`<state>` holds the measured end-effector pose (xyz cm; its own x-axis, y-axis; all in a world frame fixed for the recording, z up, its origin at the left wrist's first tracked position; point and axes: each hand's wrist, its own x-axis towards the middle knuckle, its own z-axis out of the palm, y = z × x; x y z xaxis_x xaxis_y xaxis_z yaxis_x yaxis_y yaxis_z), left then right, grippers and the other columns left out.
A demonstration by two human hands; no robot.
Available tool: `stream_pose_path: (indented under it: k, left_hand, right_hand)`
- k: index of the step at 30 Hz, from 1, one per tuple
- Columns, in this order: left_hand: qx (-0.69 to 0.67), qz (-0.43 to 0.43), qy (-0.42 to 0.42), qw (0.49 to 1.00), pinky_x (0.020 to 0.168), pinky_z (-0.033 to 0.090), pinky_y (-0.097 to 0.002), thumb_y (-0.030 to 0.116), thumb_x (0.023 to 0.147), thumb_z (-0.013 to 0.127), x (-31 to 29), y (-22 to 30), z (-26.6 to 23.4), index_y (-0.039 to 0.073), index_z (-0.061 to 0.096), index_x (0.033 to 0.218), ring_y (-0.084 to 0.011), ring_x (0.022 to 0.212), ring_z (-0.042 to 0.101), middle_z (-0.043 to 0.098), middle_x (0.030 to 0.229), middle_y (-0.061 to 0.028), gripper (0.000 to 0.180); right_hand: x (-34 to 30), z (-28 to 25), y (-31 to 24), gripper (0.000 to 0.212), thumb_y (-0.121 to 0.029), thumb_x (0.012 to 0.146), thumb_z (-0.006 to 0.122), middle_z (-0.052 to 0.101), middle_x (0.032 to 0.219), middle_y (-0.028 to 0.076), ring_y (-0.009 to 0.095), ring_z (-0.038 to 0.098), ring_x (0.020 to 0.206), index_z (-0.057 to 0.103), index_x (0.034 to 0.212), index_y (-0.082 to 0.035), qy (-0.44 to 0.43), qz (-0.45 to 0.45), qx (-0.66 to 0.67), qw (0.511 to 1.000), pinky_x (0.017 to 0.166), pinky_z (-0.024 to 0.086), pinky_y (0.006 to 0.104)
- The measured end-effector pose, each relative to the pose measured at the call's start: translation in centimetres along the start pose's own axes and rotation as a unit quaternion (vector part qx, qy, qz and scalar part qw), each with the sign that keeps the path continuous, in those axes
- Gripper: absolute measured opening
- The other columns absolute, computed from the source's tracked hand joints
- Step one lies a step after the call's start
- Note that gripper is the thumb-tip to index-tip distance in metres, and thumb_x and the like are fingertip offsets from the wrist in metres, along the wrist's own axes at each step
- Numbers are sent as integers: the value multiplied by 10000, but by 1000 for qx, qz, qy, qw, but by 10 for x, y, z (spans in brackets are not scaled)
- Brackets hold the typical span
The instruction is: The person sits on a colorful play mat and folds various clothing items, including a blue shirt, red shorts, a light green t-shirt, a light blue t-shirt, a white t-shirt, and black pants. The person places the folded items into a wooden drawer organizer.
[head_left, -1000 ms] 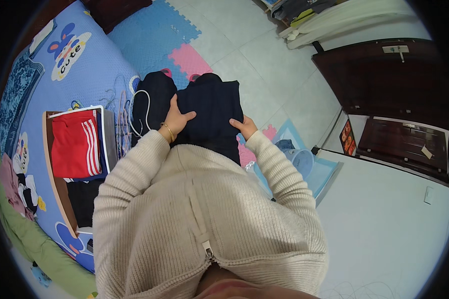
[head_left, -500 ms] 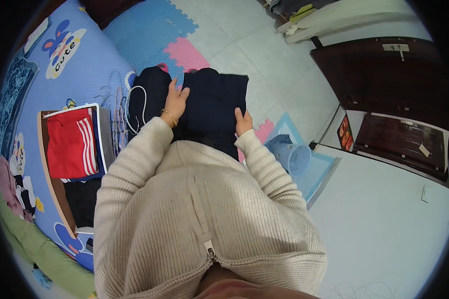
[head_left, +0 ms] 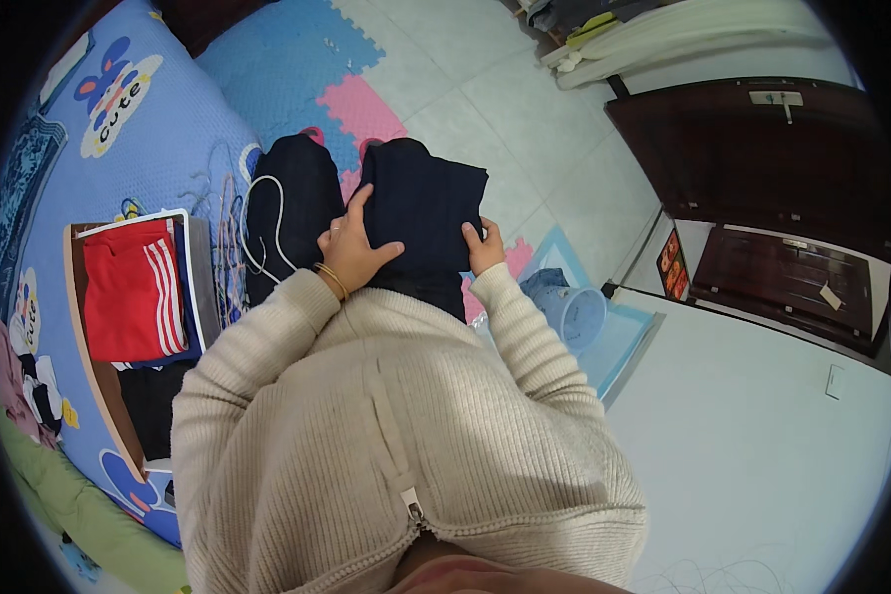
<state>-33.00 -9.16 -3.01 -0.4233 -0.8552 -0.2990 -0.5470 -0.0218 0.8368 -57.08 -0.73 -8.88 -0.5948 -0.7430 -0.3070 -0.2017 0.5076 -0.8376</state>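
Observation:
A folded navy garment (head_left: 421,213) lies over my lap, mostly on the right thigh. My left hand (head_left: 354,249) rests on its left edge with thumb and forefinger stretched apart. At the right edge, my right hand (head_left: 484,247) pinches the cloth, thumb on top and the other fingers mostly hidden. A dark-clothed left leg (head_left: 292,198) shows beside the garment. Over that leg loops a white cord (head_left: 280,203); what it belongs to I cannot tell.
Left on the blue patterned bed (head_left: 183,124) are a drawer-like box (head_left: 94,371) holding folded red trousers (head_left: 134,297) and dark clothes, and several wire hangers (head_left: 230,247). Foam mats (head_left: 277,59) cover part of the tiled floor. A blue bucket (head_left: 576,322) stands at right.
My left hand has moved down the garment's left edge, its thumb now pointing right across the cloth. The garment's top edge has tilted slightly, and my right hand still grips its right edge.

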Motion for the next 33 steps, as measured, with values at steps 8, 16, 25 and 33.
stream_pose_path:
  k: [8, 16, 25, 33]
  left_hand:
    - [-41, 9, 32, 999, 855, 406, -458, 380, 633, 749, 3, -32, 10, 95, 552, 1020, -344, 1041, 489, 530, 1061, -155, 520]
    - [-16, -46, -191, 980, 832, 426, -443, 472, 718, 646, 1, -20, 3, -19, 618, 1009, -355, 954, 584, 611, 970, -221, 571]
    - [-65, -67, -206, 974, 668, 466, -398, 383, 700, 652, 8, -26, 11, -77, 626, 808, -304, 707, 607, 620, 743, -211, 473]
    - [-48, -17, -185, 981, 608, 450, -395, 382, 710, 639, 14, -33, 18, -52, 605, 697, -283, 635, 588, 595, 656, -181, 435]
  right_hand:
    - [5, -1, -6, 432, -165, 836, 645, 592, 1004, 130, 167, 577, 866, 450, 1194, -21, -20, -80, 97, 992, 766, 486, 290]
    - [5, -15, -10, 473, -139, 865, 595, 515, 1169, 186, 225, 528, 1021, 389, 1260, 20, -57, -115, -18, 992, 881, 454, 330]
    - [18, -15, -71, 480, -164, 817, 632, 493, 1209, 187, 308, 460, 1118, 460, 1226, 21, -23, -298, -199, 933, 967, 350, 374]
    - [22, 84, -82, 487, -445, 800, 568, 441, 1341, 56, 302, 312, 1296, 537, 1227, -213, -123, -487, -488, 714, 1013, 164, 612]
